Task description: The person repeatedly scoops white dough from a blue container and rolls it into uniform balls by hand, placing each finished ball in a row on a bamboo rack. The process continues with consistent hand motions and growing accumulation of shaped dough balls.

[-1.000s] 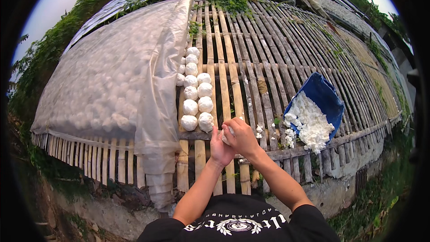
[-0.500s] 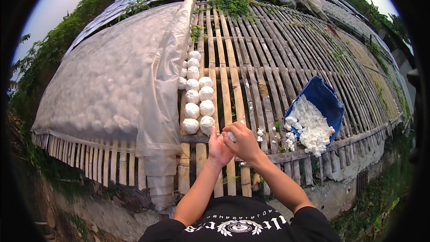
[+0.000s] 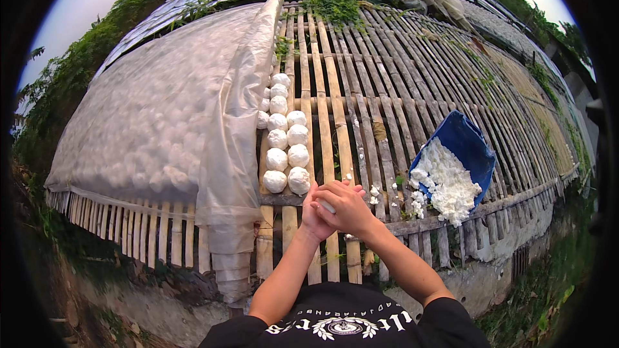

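Observation:
My left hand [image 3: 314,219] and my right hand [image 3: 349,206] are cupped together around a lump of white dough-like paste [image 3: 327,205], mostly hidden between the palms. The right hand lies over the left. Just beyond my fingers stand rows of white balls [image 3: 299,180] on the bamboo slats, several of them in a column. To the right, a cut-open blue container [image 3: 476,154] lies tilted, with a heap of loose white paste [image 3: 446,177] spilling toward its near edge.
A slatted bamboo rack [image 3: 412,90] spreads in front of me. Translucent plastic sheeting [image 3: 148,103] covers many round shapes on the left, its rolled edge [image 3: 225,154] beside the balls. White crumbs [image 3: 374,194] dot the slats. Green leaves [image 3: 335,3] grow at the far end.
My right hand has closed over my left and the lump, where the hands were a little apart before. The balls and the blue container have stayed put.

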`<control>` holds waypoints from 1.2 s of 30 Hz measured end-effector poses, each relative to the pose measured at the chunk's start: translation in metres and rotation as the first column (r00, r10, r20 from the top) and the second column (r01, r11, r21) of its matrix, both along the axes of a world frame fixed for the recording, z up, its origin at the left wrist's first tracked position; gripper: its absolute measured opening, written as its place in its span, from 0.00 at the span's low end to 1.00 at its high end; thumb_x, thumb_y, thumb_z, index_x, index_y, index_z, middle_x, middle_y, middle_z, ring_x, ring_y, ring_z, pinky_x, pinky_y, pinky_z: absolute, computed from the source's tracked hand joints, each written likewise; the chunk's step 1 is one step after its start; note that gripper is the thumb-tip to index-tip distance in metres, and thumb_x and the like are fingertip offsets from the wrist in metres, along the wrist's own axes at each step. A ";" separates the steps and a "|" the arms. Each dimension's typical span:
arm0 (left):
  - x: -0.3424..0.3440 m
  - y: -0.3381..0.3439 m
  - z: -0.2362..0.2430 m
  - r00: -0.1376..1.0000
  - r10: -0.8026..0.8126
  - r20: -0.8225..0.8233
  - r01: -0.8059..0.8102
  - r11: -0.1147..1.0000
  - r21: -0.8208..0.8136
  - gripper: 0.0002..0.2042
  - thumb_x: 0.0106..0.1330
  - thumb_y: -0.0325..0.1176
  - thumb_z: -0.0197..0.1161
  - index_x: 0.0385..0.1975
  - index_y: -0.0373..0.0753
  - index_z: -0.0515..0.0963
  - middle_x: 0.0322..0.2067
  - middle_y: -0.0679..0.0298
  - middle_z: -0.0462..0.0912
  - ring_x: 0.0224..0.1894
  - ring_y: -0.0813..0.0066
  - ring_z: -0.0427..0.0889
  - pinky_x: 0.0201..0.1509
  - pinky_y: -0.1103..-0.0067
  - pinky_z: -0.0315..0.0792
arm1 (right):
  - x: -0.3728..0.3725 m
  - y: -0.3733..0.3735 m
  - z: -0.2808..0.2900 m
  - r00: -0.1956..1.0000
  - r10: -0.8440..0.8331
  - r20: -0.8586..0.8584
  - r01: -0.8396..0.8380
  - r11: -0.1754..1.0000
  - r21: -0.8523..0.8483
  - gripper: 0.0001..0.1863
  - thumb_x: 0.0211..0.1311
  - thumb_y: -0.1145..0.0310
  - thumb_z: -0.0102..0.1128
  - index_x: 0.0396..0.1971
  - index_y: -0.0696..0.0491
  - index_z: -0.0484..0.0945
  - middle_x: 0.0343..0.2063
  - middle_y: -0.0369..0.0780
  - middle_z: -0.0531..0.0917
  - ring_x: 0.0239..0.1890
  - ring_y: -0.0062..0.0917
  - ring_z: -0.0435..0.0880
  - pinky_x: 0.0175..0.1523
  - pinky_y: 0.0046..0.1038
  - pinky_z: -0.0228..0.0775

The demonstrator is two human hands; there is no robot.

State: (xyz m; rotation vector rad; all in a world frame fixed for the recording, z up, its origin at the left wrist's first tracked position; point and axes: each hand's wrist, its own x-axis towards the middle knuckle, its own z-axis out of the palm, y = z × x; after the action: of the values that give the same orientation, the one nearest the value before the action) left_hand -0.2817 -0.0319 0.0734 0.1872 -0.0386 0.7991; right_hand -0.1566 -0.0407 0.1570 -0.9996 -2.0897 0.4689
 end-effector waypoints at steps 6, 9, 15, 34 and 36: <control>0.015 -0.008 -0.003 0.903 0.319 -0.287 -0.369 0.919 -0.140 0.36 0.84 0.65 0.34 0.73 0.38 0.68 0.71 0.54 0.74 0.72 0.58 0.74 0.79 0.59 0.66 | -0.010 -0.008 0.005 0.954 -0.300 0.003 0.299 0.950 -0.092 0.18 0.64 0.61 0.74 0.47 0.58 0.86 0.45 0.47 0.87 0.50 0.45 0.86 0.55 0.45 0.80; 0.008 -0.008 -0.004 0.917 0.252 -0.309 -0.301 0.946 -0.121 0.39 0.82 0.69 0.35 0.72 0.39 0.68 0.71 0.54 0.73 0.74 0.58 0.72 0.81 0.60 0.64 | -0.008 0.000 -0.002 0.956 -0.290 0.034 0.292 0.950 -0.111 0.12 0.65 0.67 0.72 0.44 0.57 0.87 0.41 0.45 0.86 0.47 0.42 0.87 0.52 0.40 0.81; 0.008 0.000 -0.012 0.876 0.248 -0.413 -0.349 0.918 -0.189 0.29 0.81 0.59 0.43 0.64 0.41 0.76 0.59 0.56 0.84 0.62 0.58 0.83 0.68 0.59 0.78 | 0.000 -0.003 -0.003 0.990 -0.129 0.062 0.124 0.989 0.078 0.15 0.66 0.63 0.70 0.46 0.56 0.85 0.44 0.43 0.85 0.50 0.42 0.84 0.59 0.45 0.74; 0.025 -0.011 -0.012 0.966 0.120 -0.227 -0.203 0.899 -0.389 0.13 0.76 0.46 0.67 0.47 0.43 0.81 0.45 0.58 0.86 0.50 0.56 0.88 0.50 0.61 0.89 | 0.242 0.043 -0.158 0.305 -0.712 0.633 0.930 0.367 -0.035 0.22 0.75 0.62 0.63 0.64 0.53 0.80 0.63 0.60 0.75 0.66 0.61 0.74 0.65 0.55 0.76; 0.028 -0.010 -0.012 0.965 0.099 -0.243 -0.196 0.890 -0.412 0.14 0.76 0.47 0.66 0.47 0.43 0.81 0.44 0.58 0.87 0.50 0.57 0.88 0.51 0.61 0.89 | 0.253 0.042 -0.174 0.407 -0.690 0.599 0.895 0.434 -0.108 0.22 0.72 0.65 0.65 0.63 0.52 0.81 0.63 0.60 0.75 0.65 0.62 0.76 0.63 0.54 0.78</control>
State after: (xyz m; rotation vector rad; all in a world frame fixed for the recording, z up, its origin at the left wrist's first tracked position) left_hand -0.2535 -0.0422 0.0612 -0.1502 0.3639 0.9164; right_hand 0.0968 0.0010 -0.0166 -2.4636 -1.5382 0.1250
